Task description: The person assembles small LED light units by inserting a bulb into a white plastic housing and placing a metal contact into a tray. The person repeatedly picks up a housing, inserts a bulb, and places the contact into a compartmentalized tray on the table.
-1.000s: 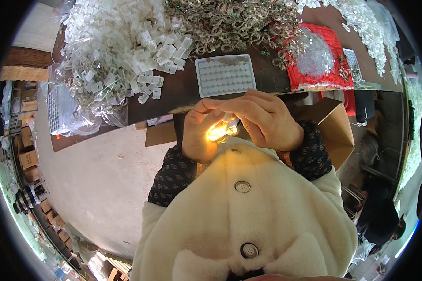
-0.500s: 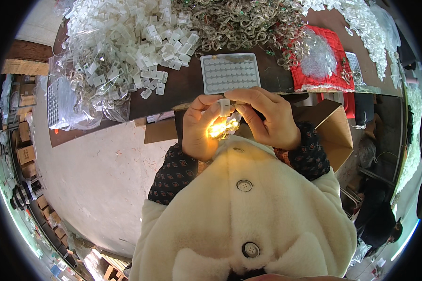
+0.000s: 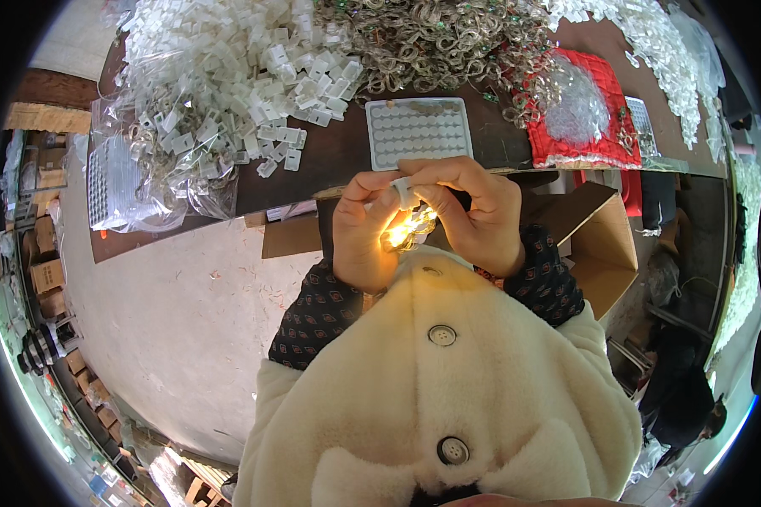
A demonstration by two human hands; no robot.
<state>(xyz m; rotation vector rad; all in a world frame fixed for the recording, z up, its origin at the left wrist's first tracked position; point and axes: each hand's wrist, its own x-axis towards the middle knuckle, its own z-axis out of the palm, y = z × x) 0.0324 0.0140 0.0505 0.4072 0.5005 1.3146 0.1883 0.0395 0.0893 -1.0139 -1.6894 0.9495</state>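
My left hand (image 3: 361,232) and my right hand (image 3: 473,211) meet close to my chest, just below the table edge. Together they pinch a small white plastic clip (image 3: 403,191) between the fingertips. Under it, between the palms, hangs a small glowing string of lights (image 3: 407,230), lit warm yellow. A white grid tray (image 3: 418,133) with rows of round cells lies on the dark table (image 3: 338,156) right above my hands.
A big heap of white plastic clips (image 3: 237,76) and clear bags covers the table's left. Tangled wire light strings (image 3: 435,38) lie at the back. A red cloth (image 3: 579,114) sits right. An open cardboard box (image 3: 604,245) stands below the table at right.
My hands have stayed together at my chest; the white clip now shows more clearly at the fingertips. The view shifted slightly.
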